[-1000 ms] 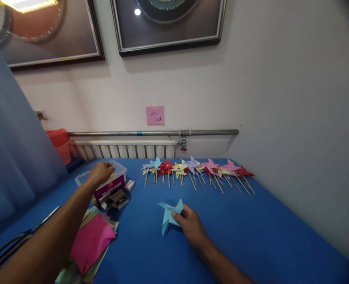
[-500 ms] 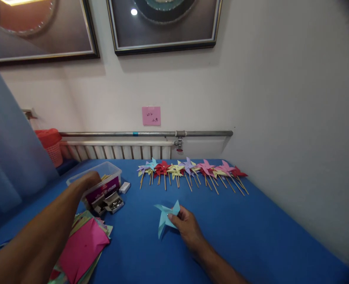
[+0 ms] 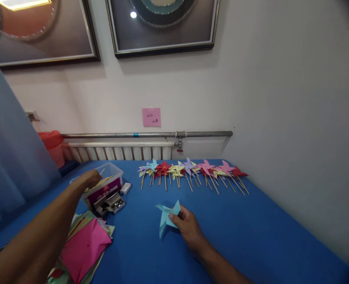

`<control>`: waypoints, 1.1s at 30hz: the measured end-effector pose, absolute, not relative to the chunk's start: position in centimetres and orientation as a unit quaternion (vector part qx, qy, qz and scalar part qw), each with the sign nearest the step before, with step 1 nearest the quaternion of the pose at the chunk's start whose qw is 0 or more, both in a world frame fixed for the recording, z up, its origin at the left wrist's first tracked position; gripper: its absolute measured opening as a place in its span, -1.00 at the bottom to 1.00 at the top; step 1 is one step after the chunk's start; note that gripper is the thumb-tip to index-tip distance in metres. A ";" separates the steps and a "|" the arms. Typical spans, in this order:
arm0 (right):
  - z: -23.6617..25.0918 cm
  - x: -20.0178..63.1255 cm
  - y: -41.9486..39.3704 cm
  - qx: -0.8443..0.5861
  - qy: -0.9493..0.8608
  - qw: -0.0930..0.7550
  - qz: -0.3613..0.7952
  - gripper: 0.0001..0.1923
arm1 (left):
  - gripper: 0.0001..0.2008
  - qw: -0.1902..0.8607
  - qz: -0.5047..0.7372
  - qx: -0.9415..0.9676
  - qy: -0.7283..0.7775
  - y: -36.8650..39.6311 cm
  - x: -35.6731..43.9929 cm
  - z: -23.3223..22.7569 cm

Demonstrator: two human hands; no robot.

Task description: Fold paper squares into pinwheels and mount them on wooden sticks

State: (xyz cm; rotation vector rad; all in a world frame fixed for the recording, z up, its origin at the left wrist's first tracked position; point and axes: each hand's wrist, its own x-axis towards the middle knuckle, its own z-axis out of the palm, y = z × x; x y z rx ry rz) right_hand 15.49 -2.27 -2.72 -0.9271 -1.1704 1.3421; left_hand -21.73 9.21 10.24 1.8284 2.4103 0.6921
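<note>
Your right hand (image 3: 189, 227) pinches a stickless light-blue paper pinwheel (image 3: 167, 216) on the blue counter (image 3: 251, 236); your left hand (image 3: 90, 179) closes on a thin wooden stick (image 3: 102, 172) over the clear plastic box (image 3: 115, 173); a far row of finished paper pinwheels on sticks (image 3: 192, 171) lies done.

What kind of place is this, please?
Probably a craft table in an ordinary room: finished paper pinwheels lined up on a blue table, a stack of coloured paper, and a radiator beneath framed pictures.

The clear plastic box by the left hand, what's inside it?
Thin wooden sticks lie in the clear plastic box; the left hand pinches one, its tip poking up. The hand and the purple label hide the rest of the inside.
</note>
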 end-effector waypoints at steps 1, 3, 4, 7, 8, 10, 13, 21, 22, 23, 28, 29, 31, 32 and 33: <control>-2.7 15.5 -2.3 -0.390 -0.491 0.537 0.565 -0.73 | -0.76 0.009 0.211 0.581 0.786 9.0 -21.5 10.9; -2.7 15.4 -2.2 -0.387 -0.487 0.537 0.570 -0.71 | -0.78 -0.010 0.186 0.567 0.802 8.2 -20.3 12.0; -2.7 15.4 -2.2 -0.384 -0.485 0.538 0.572 -0.70 | -0.75 -0.035 0.196 0.568 0.799 7.5 -19.3 12.2; -2.7 15.4 -2.1 -0.378 -0.480 0.544 0.575 -0.68 | -0.66 -0.008 0.259 0.610 0.749 5.0 -14.4 10.4; -2.7 15.5 -2.0 -0.378 -0.479 0.545 0.575 -0.68 | -0.65 0.050 0.302 0.615 0.726 4.1 -12.4 9.0; -2.8 15.7 -2.0 -0.376 -0.475 0.546 0.578 -0.68 | -0.63 0.166 0.361 0.623 0.674 2.2 -8.2 5.5; -2.8 16.0 -2.0 -0.376 -0.463 0.549 0.586 -0.63 | -0.68 0.295 0.419 0.595 0.620 0.1 -3.3 0.7; -2.9 16.1 -2.1 -0.399 -0.434 0.551 0.590 -0.64 | -0.68 0.540 0.415 0.543 0.491 -0.7 -1.0 -1.6; -2.9 16.1 -2.0 -0.398 -0.430 0.554 0.591 -0.63 | -0.68 0.543 0.403 0.556 0.483 -0.7 -1.1 -1.6; -2.9 16.1 -2.0 -0.396 -0.428 0.555 0.593 -0.63 | -0.70 0.547 0.392 0.566 0.477 -0.7 -1.1 -1.5; -2.8 16.0 -2.0 -0.393 -0.429 0.549 0.601 -0.62 | -0.82 0.546 0.372 0.581 0.474 -1.4 -1.0 -1.1; -2.7 16.0 -2.0 -0.396 -0.427 0.549 0.599 -0.61 | -0.83 0.544 0.374 0.584 0.473 -1.5 -0.9 -1.0; -2.6 16.0 -2.1 -0.397 -0.422 0.551 0.600 -0.61 | -0.85 0.542 0.374 0.587 0.471 -1.7 -0.9 -0.8; -2.5 15.9 -2.2 -0.395 -0.419 0.554 0.601 -0.61 | -0.86 0.541 0.372 0.588 0.473 -1.7 -0.8 -0.9; -2.4 15.9 -2.2 -0.393 -0.416 0.557 0.602 -0.60 | -0.86 0.539 0.370 0.588 0.477 -1.7 -0.8 -0.9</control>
